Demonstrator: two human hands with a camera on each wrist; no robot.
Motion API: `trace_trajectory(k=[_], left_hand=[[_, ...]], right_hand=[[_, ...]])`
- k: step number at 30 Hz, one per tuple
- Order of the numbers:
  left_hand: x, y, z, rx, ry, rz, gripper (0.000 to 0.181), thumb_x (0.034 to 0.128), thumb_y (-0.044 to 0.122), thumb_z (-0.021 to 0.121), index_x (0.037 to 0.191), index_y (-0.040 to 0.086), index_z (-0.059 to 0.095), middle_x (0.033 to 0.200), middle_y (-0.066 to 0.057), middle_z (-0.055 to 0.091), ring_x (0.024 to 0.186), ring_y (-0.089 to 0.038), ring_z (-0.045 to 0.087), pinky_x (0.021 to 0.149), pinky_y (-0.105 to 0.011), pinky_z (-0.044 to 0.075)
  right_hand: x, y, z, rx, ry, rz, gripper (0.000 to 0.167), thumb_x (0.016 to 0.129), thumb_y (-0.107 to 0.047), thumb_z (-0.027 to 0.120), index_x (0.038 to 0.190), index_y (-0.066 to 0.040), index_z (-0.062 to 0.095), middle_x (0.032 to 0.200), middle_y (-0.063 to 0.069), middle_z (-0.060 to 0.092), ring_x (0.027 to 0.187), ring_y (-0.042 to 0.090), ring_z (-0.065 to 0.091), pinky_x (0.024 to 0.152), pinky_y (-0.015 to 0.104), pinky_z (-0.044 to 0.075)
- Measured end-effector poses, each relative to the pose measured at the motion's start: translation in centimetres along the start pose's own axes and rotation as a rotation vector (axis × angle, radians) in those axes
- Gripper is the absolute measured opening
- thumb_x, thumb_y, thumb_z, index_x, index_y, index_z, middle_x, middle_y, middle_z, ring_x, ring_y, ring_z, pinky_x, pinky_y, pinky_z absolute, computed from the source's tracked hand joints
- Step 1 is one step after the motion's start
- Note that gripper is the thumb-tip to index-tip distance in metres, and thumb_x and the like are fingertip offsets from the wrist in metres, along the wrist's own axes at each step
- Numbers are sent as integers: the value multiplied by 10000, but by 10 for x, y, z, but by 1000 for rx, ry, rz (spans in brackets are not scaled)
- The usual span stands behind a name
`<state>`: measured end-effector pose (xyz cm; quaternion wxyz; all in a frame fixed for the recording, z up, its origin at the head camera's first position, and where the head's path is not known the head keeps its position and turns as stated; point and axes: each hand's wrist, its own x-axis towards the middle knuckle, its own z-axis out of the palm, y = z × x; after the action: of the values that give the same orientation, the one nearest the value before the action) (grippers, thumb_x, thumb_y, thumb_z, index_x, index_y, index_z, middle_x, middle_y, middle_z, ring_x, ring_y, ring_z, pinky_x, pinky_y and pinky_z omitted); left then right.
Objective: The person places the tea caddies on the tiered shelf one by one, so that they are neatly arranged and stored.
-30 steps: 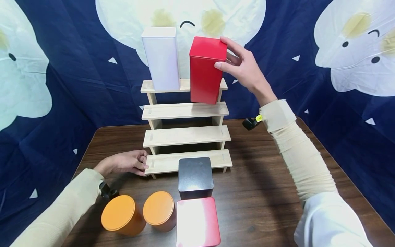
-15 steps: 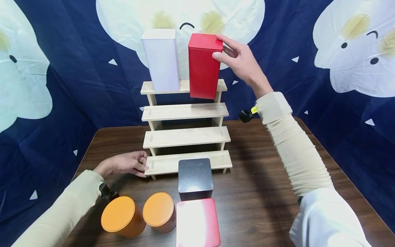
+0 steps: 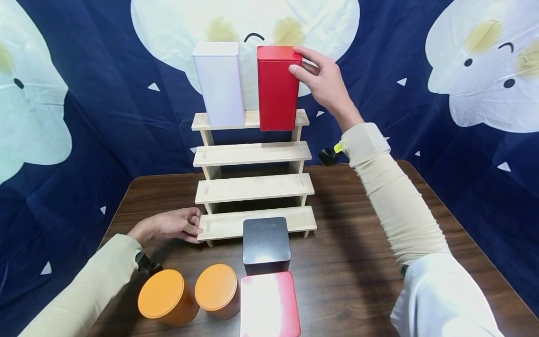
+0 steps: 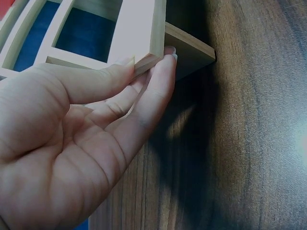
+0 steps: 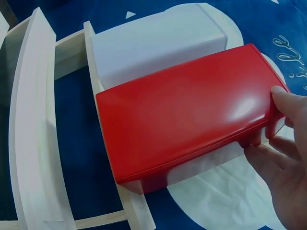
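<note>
In the head view my right hand [image 3: 326, 82] grips a tall red tin [image 3: 278, 93] near its lid, thumb on the front and fingers behind. The tin is upright at the right part of the top step of a wooden stepped rack [image 3: 254, 186]; whether its base bears fully on the board cannot be told. Beside it, a gap to the left, stands a tall white tin [image 3: 220, 86]. My left hand [image 3: 174, 225] pinches the left end of the lowest step; in the left wrist view the thumb lies on top of the board [image 4: 139, 33] and fingers beneath.
In front of the rack stand a black square tin [image 3: 266, 241], a pink-red square tin [image 3: 269, 304] and two orange round tins [image 3: 161, 294], all on a dark wooden table [image 3: 358, 262]. A blue curtain [image 3: 126, 103] with cloud prints hangs close behind the rack.
My right hand has moved the red tin back and slightly left, from tilted in front of the top step to upright at it. The left hand keeps its place on the rack.
</note>
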<state>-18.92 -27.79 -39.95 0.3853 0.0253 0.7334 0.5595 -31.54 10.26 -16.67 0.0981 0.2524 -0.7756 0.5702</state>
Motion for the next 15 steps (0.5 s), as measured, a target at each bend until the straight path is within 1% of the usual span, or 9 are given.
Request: trace_trajectory(k=[10,15], left_hand=[[0,-2,-1,2,3,3,325,900,-29,586,1116,-28,343,975,-103,506,895,-208,608,828,-377,580],[-1,-2,-1,4,2,7,322,902,-28,585,1115,-32,344,971,-104,511,895,-210,610,828,-380,580]], right_hand=[[9,4,6,-63,43,20,512,944,-209,593,1431,-184,438,1427,55,474,1278,161,514,1052,276,445],[14,7,10,-63,66,27,512,944,-211,592,1431,-186,437,1425,54,477,1273,157,518,1054,262,440]])
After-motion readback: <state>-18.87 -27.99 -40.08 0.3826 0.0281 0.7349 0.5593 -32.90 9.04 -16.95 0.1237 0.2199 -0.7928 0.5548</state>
